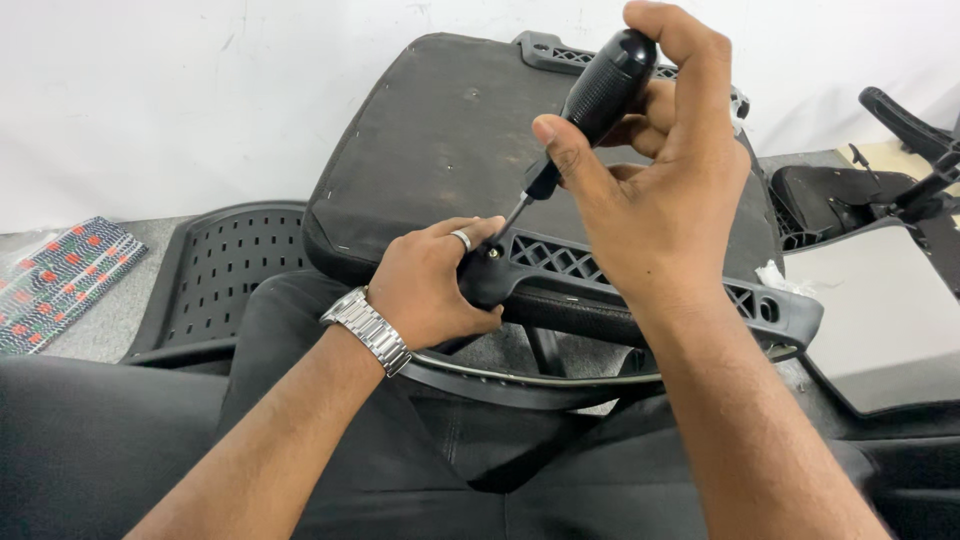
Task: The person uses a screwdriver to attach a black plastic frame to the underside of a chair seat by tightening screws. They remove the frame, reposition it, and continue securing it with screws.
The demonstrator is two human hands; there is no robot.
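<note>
We clamp our right hand point(660, 190) around the screwdriver point(590, 105), its shaft slanting down-left to the screw that our left hand point(435, 290) steadies, gripping the armrest bracket point(640, 285)

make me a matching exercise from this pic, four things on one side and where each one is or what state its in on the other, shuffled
Things:
1. screwdriver
2. wristwatch
3. patterned packet
4. perforated black panel

Places or states:
A. lying flat at the far left edge
B. gripped by the right hand, tip down at the armrest
C. worn on the left hand side, metal band
D. lying behind the left forearm, beside the seat base

Pairs: 1-B, 2-C, 3-A, 4-D
</note>
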